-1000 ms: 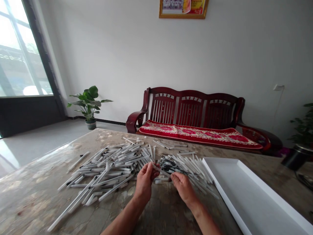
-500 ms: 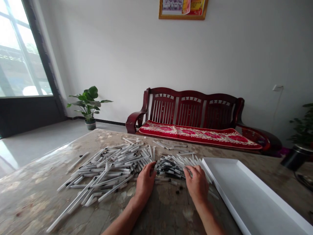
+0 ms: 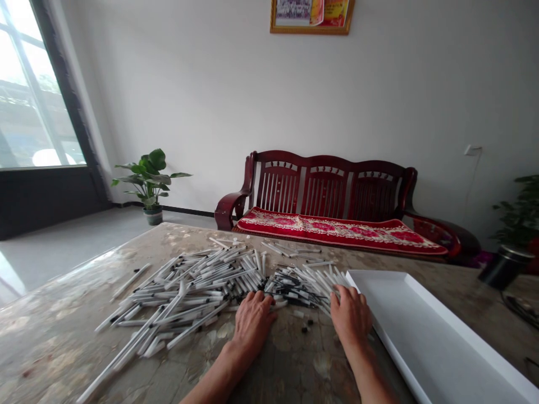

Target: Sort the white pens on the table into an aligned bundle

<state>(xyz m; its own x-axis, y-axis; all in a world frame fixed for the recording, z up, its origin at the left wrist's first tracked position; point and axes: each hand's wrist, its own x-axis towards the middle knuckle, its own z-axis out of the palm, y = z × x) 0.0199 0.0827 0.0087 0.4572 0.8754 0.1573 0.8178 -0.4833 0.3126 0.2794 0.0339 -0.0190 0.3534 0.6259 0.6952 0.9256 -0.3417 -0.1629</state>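
Many white pen barrels with dark ends (image 3: pixel 197 286) lie in a loose heap on the left of the table. A smaller pile of black and white pen parts (image 3: pixel 295 285) spreads between and beyond my hands. At the right edge of the heap, my left hand (image 3: pixel 254 318) rests palm down with its fingers curled over the near pieces; what lies beneath them is hidden. My right hand (image 3: pixel 351 314) is at the right side of the smaller pile, fingertips on white pieces beside the tray; any grip is hidden. Small black bits (image 3: pixel 307 325) lie between the hands.
A shallow white tray (image 3: pixel 442 342) stands at the right of the stone-patterned table (image 3: pixel 54 331). Behind it is a black cylindrical container (image 3: pixel 505 266) with a cable nearby. A red wooden bench (image 3: pixel 326 191) stands beyond the table, and a potted plant (image 3: pixel 152 179) at the left.
My right hand has moved right, closer to the tray. My left hand has turned palm down and shifted slightly right and nearer. The view has shifted a little.
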